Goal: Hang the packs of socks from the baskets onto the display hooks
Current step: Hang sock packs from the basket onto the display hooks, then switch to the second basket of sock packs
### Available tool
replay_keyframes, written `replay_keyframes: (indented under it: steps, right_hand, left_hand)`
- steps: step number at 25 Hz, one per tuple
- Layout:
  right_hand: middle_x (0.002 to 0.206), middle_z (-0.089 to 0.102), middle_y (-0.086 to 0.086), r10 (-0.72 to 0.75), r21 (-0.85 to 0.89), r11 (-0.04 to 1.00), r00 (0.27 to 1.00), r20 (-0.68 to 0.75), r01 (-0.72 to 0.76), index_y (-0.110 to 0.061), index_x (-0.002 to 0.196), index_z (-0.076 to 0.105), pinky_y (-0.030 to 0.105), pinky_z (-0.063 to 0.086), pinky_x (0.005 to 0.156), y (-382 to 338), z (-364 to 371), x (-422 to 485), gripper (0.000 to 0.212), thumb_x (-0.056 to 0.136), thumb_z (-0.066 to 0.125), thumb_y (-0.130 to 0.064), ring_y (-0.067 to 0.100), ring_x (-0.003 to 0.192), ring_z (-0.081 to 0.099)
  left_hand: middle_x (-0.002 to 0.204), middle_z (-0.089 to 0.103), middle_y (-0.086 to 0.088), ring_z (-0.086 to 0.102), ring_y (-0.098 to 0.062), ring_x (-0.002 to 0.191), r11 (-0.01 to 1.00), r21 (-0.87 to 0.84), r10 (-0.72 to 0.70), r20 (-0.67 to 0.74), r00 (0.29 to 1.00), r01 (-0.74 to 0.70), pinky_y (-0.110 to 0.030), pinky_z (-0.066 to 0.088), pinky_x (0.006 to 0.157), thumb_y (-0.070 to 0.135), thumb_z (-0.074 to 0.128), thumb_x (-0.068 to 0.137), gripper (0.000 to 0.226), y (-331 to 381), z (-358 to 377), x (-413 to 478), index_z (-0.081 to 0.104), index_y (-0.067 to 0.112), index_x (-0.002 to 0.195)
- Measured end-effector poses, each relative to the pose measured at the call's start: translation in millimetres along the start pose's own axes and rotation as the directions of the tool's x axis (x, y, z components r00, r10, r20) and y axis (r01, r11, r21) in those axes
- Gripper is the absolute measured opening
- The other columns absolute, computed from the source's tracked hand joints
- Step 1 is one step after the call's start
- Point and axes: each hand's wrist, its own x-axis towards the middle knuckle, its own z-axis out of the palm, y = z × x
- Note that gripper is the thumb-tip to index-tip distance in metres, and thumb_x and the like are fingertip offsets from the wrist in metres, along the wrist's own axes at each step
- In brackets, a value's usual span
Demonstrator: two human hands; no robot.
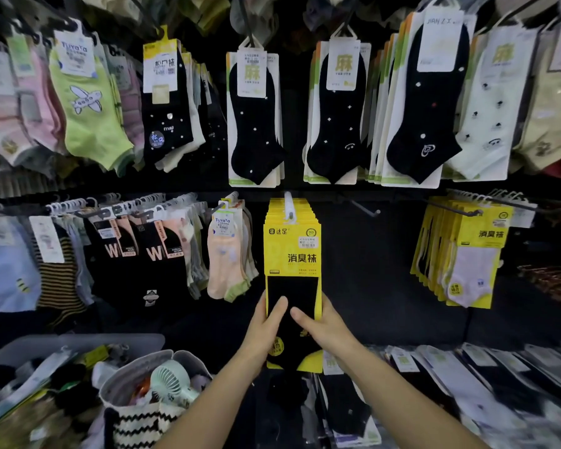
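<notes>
A stack of yellow-carded packs of black socks [292, 251] hangs on a white display hook [288, 205] in the middle of the lower row. My left hand [266, 332] grips the stack's lower left edge, thumb across the black sock. My right hand [321, 325] holds the lower right edge, thumb on the front. A grey plastic basket [78, 343] with loose sock packs sits at the lower left.
Full hooks of sock packs fill the upper row and both sides. A bare black hook [365, 210] sticks out right of the yellow stack. A zigzag bag [136, 416] holding a small green fan [170, 382] stands below left. Flat packs [467, 374] lie at lower right.
</notes>
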Motion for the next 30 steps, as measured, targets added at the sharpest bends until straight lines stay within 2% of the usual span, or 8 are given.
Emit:
replay_keyframes:
  steps: [4, 7, 13, 16, 20, 23, 26, 30]
  right_hand:
    - [0.141, 0.034, -0.014, 0.103, -0.012, 0.995, 0.995, 0.017, -0.103, -0.024, 0.146, 0.022, 0.028, 0.034, 0.108, 23, -11, -41, 0.078, 0.083, 0.067, -0.036, 0.009, 0.13, 0.039]
    - [0.155, 0.018, -0.006, 0.226, -0.071, 0.972, 0.973, 0.044, -0.223, -0.022, 0.15, 0.011, 0.033, 0.023, 0.115, 71, -22, -96, 0.088, 0.083, 0.065, -0.039, 0.014, 0.143, 0.02]
    - [0.149, 0.035, 0.013, 0.475, -0.118, 0.872, 0.879, -0.038, -0.476, -0.011, 0.139, 0.035, 0.027, 0.03, 0.106, 160, -64, -203, 0.062, 0.086, 0.066, -0.016, 0.024, 0.138, 0.032]
    - [0.13, 0.054, 0.013, 0.603, -0.344, 0.722, 0.79, -0.113, -0.6, -0.004, 0.132, 0.048, 0.028, 0.04, 0.098, 186, -99, -222, 0.054, 0.085, 0.068, -0.025, 0.027, 0.125, 0.049]
    - [0.121, 0.061, 0.014, 0.618, -0.589, 0.558, 0.766, -0.176, -0.585, -0.003, 0.118, 0.059, 0.026, 0.041, 0.081, 201, -120, -228, 0.045, 0.085, 0.064, -0.033, 0.027, 0.114, 0.056]
    - [0.118, 0.062, 0.021, 0.634, -0.647, 0.456, 0.733, -0.245, -0.611, 0.0, 0.112, 0.06, 0.024, 0.039, 0.073, 222, -136, -251, 0.037, 0.087, 0.061, -0.027, 0.031, 0.109, 0.058]
    - [0.125, 0.057, 0.019, 0.695, -0.637, 0.377, 0.66, -0.285, -0.672, -0.003, 0.123, 0.053, 0.032, 0.044, 0.084, 248, -148, -277, 0.04, 0.092, 0.054, -0.027, 0.034, 0.113, 0.055]
    - [0.126, 0.057, 0.018, 0.717, -0.655, 0.368, 0.65, -0.252, -0.66, -0.003, 0.125, 0.052, 0.032, 0.044, 0.085, 267, -150, -303, 0.039, 0.095, 0.049, -0.027, 0.033, 0.114, 0.054]
  left_hand:
    - [0.147, 0.033, 0.007, 0.036, -0.008, 0.133, 0.993, 0.001, -0.116, -0.062, 0.991, 0.116, -0.017, 0.03, 0.098, 0.047, 0.046, 0.091, 0.063, -9, -7, -28, 0.025, 0.025, 0.146]
    - [0.154, 0.021, 0.004, 0.022, -0.013, 0.14, 0.979, 0.026, -0.197, -0.161, 0.967, 0.204, -0.02, 0.021, 0.1, 0.047, 0.042, 0.093, 0.068, -45, -5, -71, 0.015, 0.02, 0.149]
    - [0.152, 0.026, -0.001, 0.028, -0.017, 0.138, 0.898, 0.147, -0.411, -0.059, 0.91, 0.415, -0.027, 0.024, 0.109, 0.042, 0.049, 0.092, 0.063, -144, 64, -167, 0.026, 0.017, 0.145]
    - [0.146, 0.034, -0.006, 0.035, -0.02, 0.134, 0.838, 0.421, -0.426, 0.107, 0.898, 0.348, -0.028, 0.029, 0.11, 0.036, 0.058, 0.089, 0.064, -172, 116, -198, 0.031, 0.013, 0.142]
    - [0.143, 0.039, -0.012, 0.038, -0.023, 0.133, 0.78, 0.582, -0.461, 0.283, 0.841, 0.231, -0.026, 0.03, 0.108, 0.031, 0.063, 0.086, 0.067, -196, 176, -221, 0.033, 0.007, 0.141]
    - [0.149, 0.032, -0.01, 0.031, -0.021, 0.137, 0.735, 0.658, -0.486, 0.345, 0.803, 0.162, -0.026, 0.026, 0.11, 0.034, 0.064, 0.085, 0.073, -209, 205, -227, 0.029, 0.01, 0.144]
    - [0.157, 0.017, -0.004, 0.018, -0.021, 0.143, 0.654, 0.755, -0.488, 0.368, 0.791, 0.052, -0.032, 0.016, 0.115, 0.038, 0.064, 0.084, 0.074, -228, 217, -225, 0.028, 0.016, 0.145]
    - [0.159, 0.002, 0.005, 0.006, -0.025, 0.145, 0.606, 0.795, -0.551, 0.38, 0.743, 0.042, -0.043, 0.015, 0.115, 0.045, 0.065, 0.08, 0.08, -246, 221, -236, 0.025, 0.024, 0.146]
